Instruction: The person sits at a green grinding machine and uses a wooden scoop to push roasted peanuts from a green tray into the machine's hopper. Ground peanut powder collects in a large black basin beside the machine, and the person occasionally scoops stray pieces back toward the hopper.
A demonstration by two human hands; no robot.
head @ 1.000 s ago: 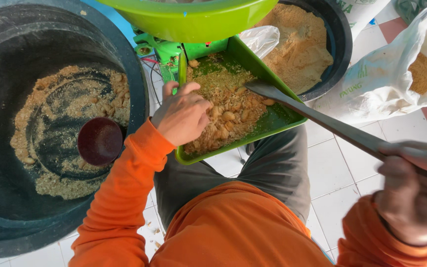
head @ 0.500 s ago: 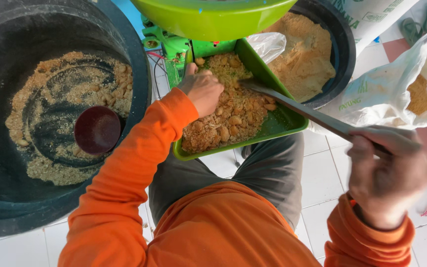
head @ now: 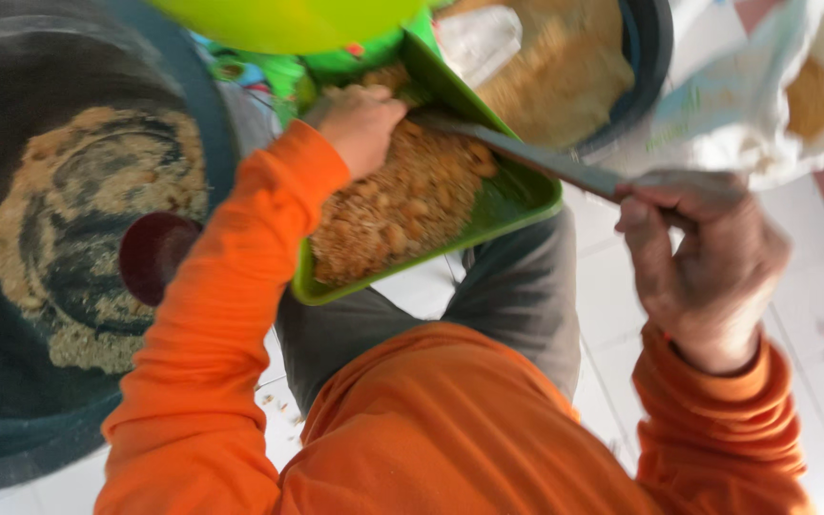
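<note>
A green tray rests on my lap, heaped with brown crumbly meal. My left hand presses into the far end of that heap, fingers curled into the meal. My right hand is closed around the handle of a long grey metal blade, whose tip reaches over the tray beside my left hand. The picture is blurred by motion.
A large dark tub with a thin layer of meal and a dark red cup stands at my left. A yellow-green bowl hangs above the tray. Another dark tub of meal and a white sack sit at the right on white floor tiles.
My left hand has slid further up the tray into the meal. My right hand with the blade has come nearer and lifted; the view has tilted closer.
</note>
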